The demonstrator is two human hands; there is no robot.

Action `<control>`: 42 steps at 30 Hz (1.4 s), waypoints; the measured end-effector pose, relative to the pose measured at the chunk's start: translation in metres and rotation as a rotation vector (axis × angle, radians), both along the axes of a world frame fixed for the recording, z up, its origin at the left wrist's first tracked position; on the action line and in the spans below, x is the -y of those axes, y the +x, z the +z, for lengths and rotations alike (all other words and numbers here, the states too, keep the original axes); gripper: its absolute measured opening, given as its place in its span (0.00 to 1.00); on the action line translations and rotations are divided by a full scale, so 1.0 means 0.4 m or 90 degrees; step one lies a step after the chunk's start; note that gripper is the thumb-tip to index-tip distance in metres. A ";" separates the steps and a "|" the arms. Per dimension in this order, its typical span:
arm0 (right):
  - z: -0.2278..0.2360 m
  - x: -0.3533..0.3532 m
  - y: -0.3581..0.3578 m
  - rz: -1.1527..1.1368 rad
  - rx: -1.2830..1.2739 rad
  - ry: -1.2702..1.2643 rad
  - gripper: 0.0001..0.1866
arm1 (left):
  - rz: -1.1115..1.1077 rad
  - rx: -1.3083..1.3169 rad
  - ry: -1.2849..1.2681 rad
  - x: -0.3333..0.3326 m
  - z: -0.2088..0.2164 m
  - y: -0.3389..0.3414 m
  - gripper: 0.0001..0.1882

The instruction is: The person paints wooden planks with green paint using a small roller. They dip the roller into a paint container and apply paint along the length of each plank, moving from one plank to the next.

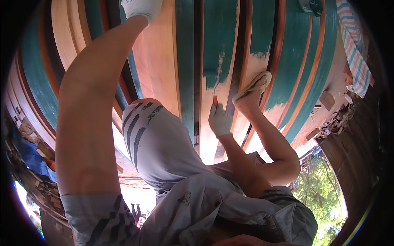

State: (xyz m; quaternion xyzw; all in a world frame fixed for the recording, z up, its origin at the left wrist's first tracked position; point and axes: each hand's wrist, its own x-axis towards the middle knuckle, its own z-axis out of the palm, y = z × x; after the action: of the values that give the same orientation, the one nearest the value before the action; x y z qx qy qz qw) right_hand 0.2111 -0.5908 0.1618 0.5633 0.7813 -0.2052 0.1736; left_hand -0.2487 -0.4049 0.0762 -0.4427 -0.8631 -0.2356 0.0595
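My right hand point(221, 120), in a white glove, is closed round the red handle of a paint roller point(215, 100). Its bent wire frame reaches up to a small roller head at the lower edge of wet dark green paint on a wooden plank point(211, 123). Bare pale wood shows below that edge. My left arm stretches up to the top of the picture, where my left hand point(142, 7), also white-gloved, lies over the boards. The picture's edge cuts off its fingers, so their state is hidden.
Several long boards run side by side, some green, some bare, with dark gaps between. My sandalled foot point(253, 87) rests on them. A green-smeared container point(310, 7) stands at the upper right, near a striped plastic sheet point(355, 51). Wood scraps point(338, 119) lie right; a blue sheet point(35, 158) left.
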 end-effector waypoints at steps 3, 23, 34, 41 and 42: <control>0.050 0.108 0.101 0.014 0.029 -0.057 0.14 | 0.010 -0.012 0.006 0.015 -0.012 -0.005 0.27; 0.119 0.266 0.239 -0.078 0.110 -0.103 0.13 | 0.028 0.062 -0.053 -0.007 -0.016 0.027 0.30; 0.083 -0.117 -0.076 -0.703 -0.475 -0.196 0.07 | 0.008 0.153 -0.104 0.026 0.053 0.024 0.31; 0.108 -0.360 -0.290 -0.772 -0.572 -0.169 0.08 | -0.027 0.172 -0.095 0.015 0.051 0.026 0.33; 0.099 -0.398 -0.314 -0.743 -0.553 -0.166 0.09 | -0.018 0.175 -0.103 0.030 0.049 0.024 0.33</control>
State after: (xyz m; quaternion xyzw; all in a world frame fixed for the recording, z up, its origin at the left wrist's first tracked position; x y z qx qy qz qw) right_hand 0.0854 -0.4315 0.2014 0.7299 0.3224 -0.5598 -0.2231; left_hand -0.2390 -0.4167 0.0960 -0.4214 -0.8731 -0.2246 -0.0981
